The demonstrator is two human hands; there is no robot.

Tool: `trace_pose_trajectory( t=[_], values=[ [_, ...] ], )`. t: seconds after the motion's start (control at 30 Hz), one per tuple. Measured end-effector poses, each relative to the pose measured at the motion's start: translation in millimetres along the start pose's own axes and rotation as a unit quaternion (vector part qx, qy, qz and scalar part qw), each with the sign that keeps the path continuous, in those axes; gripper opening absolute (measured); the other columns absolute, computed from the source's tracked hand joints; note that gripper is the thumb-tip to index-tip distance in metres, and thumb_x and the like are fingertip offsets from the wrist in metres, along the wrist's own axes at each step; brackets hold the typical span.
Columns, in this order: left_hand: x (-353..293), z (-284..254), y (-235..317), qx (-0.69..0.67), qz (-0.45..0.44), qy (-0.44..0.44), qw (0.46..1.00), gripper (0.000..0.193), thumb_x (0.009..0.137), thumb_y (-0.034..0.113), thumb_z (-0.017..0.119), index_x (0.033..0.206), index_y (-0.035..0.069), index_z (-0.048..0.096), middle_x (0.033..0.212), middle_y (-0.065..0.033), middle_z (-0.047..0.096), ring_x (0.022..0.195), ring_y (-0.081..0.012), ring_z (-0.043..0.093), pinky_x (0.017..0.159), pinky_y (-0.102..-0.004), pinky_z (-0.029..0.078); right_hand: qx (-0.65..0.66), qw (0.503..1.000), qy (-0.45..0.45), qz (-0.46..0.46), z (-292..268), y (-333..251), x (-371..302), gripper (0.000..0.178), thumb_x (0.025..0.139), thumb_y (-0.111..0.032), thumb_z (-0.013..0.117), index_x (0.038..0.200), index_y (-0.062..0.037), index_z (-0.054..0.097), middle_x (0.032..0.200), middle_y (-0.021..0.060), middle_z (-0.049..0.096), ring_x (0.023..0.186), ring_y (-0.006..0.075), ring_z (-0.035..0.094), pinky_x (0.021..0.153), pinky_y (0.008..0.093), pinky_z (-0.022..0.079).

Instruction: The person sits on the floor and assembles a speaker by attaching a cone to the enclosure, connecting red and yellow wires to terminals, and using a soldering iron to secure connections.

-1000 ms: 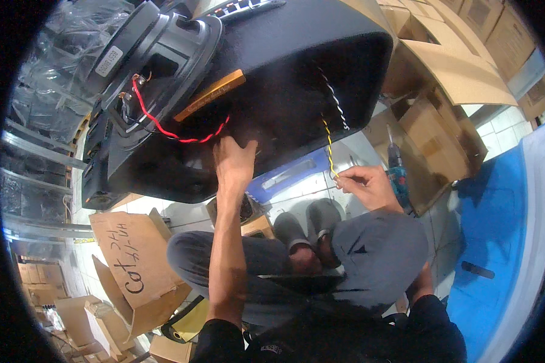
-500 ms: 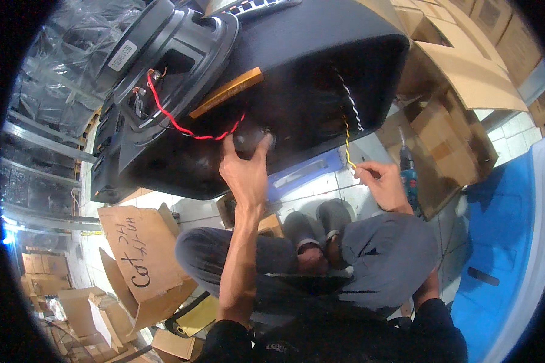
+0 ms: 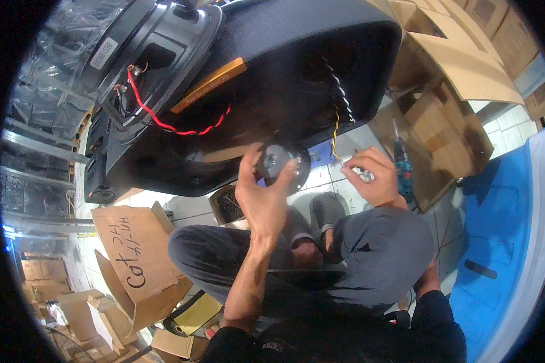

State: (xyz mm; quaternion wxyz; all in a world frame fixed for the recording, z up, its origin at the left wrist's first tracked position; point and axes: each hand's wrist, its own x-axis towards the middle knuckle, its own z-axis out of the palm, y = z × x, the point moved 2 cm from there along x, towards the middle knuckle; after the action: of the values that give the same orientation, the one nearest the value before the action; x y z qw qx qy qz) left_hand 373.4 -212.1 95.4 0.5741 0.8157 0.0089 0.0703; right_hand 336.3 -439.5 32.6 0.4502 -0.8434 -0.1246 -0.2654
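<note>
Two-handed hold, near side
Left hand (image 3: 264,202), partly spread, grips round black part (image 3: 277,162), seemingly for steadiness; right hand (image 3: 376,179), fingertips together, pinches yellow-black wire (image 3: 335,134), likely for control

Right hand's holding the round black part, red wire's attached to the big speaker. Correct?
Wrong hand: the left hand is holding the round black part, as the head view shows. The red wire is attached to the big speaker, as you say.
</note>
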Motion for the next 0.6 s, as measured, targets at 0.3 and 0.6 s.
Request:
trace_pose_trajectory(
  t=[0.3, 0.6],
  values=[
    [-17, 20, -17, 0.049, -0.051, 0.011, 0.997, 0.065, 0.078, 0.026, 0.086, 0.129, -0.007, 0.062, 0.117, -0.0202, 0.064, 0.104, -0.0285, 0.064, 0.091, -0.0378, 0.05, -0.31, 0.931, -0.018, -0.191, 24, 6, -11, 0.022, 0.077, -0.01, 0.082, 0.091, -0.0011, 0.068, 0.081, 0.0064, 0.058, 0.074, 0.0249, 0.057, 0.062, 0.0374, 0.045],
    [-28, 54, -47, 0.015, -0.141, -0.02, 0.99, 0.052, 0.077, 0.025, 0.087, 0.11, -0.008, 0.064, 0.096, -0.0134, 0.07, 0.085, -0.0198, 0.066, 0.077, -0.0314, 0.053, -0.022, 0.989, 0.07, 0.127, 10, 2, -8, 0.01, 0.082, -0.003, 0.078, 0.091, -0.0016, 0.073, 0.081, 0.0088, 0.069, 0.069, 0.0214, 0.064, 0.063, 0.0306, 0.05]
  ],
)
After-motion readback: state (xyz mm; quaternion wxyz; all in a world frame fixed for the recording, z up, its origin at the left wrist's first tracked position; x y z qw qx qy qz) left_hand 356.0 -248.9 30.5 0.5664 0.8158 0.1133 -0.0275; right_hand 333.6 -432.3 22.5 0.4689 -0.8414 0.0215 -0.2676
